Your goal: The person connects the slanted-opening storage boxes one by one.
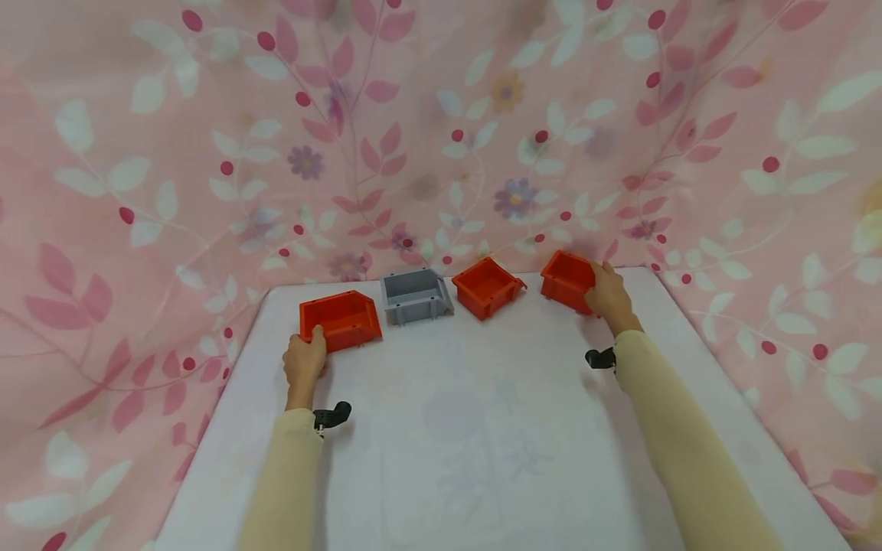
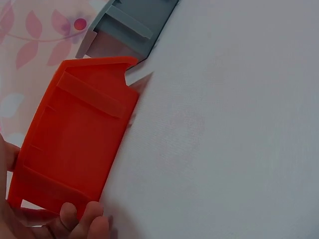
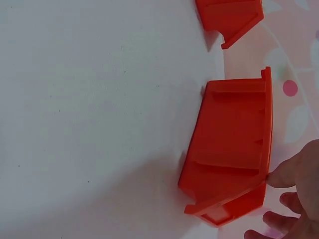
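Observation:
In the head view, my left hand [image 1: 305,361] grips the near left corner of an orange-red plastic storage bin [image 1: 354,335]. The left wrist view shows the fingers [image 2: 89,219] curled under the end of this bin [image 2: 79,129], with the thumb side partly hidden. At the far right, my right hand [image 1: 609,295] holds the right end of another red bin [image 1: 566,295]. From the right wrist, the thumb [image 3: 281,175] meets that bin's rim [image 3: 224,144], and the other fingers bend near its end.
Between the held bins stand a grey bin [image 1: 416,310] and a third red bin [image 1: 485,295], side by side along the back of the white-covered table [image 1: 475,428]. A pink floral curtain [image 1: 427,138] hangs right behind them. Dark camera mounts [image 1: 332,415] stick out from both wrists.

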Demonstrator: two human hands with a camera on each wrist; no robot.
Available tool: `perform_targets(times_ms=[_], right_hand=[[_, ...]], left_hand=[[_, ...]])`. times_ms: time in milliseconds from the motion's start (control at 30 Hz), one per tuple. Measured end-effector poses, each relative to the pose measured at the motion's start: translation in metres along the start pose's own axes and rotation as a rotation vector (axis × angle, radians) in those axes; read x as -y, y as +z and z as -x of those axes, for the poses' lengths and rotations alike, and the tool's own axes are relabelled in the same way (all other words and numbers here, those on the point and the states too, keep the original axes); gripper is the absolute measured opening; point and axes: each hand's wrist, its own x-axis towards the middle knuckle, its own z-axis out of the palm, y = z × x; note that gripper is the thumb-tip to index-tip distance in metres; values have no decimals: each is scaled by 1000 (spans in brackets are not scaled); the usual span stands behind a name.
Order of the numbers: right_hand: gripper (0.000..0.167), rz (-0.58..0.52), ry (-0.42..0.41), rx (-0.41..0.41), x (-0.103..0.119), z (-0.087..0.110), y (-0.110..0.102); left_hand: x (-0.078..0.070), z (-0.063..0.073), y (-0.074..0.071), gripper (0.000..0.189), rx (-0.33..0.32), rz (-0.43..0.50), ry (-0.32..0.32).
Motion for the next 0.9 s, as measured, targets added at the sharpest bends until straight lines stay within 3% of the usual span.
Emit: perform_targets(times_ms=[267, 467, 700, 900], right_hand=[[77, -13, 52, 42, -3, -9, -7], [73, -3, -6, 69, -8, -10, -5], [66, -31, -52, 59, -11, -12, -2], [73, -19, -1, 140, -13, -13, -1]], left_hand=[[-4, -5, -1, 52, -19, 51, 1], [0, -4, -13, 43, 19, 117, 69], [6, -3, -27, 43, 4, -16, 169], [8, 0, -26, 61, 44, -80, 142]])
